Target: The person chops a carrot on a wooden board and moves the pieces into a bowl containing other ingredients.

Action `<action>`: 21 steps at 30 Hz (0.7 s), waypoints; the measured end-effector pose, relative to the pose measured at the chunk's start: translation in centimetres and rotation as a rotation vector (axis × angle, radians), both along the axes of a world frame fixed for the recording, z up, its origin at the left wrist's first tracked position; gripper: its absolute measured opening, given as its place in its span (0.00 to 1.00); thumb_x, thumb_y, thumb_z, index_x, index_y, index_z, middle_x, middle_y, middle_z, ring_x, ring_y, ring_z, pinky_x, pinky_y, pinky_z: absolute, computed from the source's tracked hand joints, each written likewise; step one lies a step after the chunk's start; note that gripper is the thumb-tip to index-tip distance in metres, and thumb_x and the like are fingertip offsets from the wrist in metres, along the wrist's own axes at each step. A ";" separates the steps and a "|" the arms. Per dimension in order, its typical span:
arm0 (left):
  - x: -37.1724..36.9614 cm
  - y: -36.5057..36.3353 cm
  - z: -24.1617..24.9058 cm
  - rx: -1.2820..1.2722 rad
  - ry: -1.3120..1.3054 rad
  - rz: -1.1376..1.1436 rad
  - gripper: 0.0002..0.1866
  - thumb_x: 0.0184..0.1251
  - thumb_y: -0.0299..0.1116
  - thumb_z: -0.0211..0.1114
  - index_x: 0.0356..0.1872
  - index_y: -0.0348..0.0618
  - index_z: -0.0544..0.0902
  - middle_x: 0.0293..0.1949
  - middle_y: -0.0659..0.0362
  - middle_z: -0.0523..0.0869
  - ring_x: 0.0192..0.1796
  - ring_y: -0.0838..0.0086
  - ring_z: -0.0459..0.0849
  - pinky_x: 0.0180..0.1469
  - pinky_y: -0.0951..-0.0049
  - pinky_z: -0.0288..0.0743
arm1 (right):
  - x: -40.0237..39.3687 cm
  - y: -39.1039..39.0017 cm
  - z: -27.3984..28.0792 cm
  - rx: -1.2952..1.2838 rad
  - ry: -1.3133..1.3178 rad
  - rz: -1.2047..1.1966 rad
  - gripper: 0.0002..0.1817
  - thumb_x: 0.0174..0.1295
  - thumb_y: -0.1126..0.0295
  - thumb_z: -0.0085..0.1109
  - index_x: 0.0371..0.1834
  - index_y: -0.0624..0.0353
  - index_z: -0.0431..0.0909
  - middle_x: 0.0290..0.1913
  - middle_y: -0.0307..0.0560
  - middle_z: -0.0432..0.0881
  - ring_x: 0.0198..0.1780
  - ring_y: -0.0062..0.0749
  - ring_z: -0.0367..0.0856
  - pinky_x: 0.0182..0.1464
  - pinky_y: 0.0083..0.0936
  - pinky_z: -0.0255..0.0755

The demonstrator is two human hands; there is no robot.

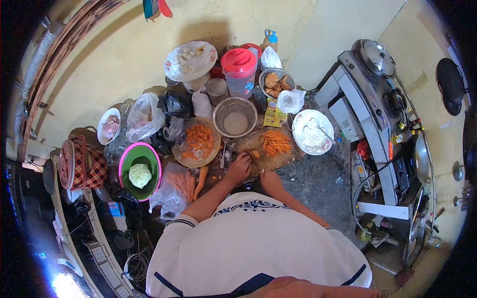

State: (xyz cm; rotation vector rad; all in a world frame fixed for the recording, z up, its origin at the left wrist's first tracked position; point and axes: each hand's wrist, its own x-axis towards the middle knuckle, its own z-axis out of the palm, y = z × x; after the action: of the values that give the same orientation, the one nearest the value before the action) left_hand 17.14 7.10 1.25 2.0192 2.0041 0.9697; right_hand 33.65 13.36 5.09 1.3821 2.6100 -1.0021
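Orange strips (276, 144) lie heaped on the board (286, 160) in my head view, the one camera I have to work from. I judge the step in hand to be slicing carrot (255, 154) into thin sticks. That small cut portion sits on the board just left of the heap, at the fingertips of my left hand (239, 169). Those fingers are bent down beside it; whether they pinch it or only steady it, I cannot tell. My right hand (271, 183) is closed around the knife (258, 163), its blade near the left fingertips, the two hands apart but close. Any next cut, I reckon, calls for left fingertips tucked clear of the edge and a short, even stroke. Uncut carrots (183, 184) lie bagged left of my left forearm, with a loose one (201, 180) beside them.
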 end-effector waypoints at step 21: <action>0.5 -0.4 0.6 0.006 0.055 0.004 0.18 0.48 0.26 0.61 0.42 0.27 0.78 0.47 0.45 0.77 0.55 0.53 0.71 0.59 0.64 0.68 | 0.0 -0.6 -1.9 0.098 -0.058 -0.009 0.16 0.63 0.60 0.49 0.40 0.65 0.70 0.30 0.65 0.80 0.34 0.59 0.81 0.36 0.48 0.75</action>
State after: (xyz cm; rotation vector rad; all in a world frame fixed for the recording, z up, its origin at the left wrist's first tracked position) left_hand 17.67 6.71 1.86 2.0685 2.0352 0.9323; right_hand 33.60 12.77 3.21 1.4210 2.6459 -0.8313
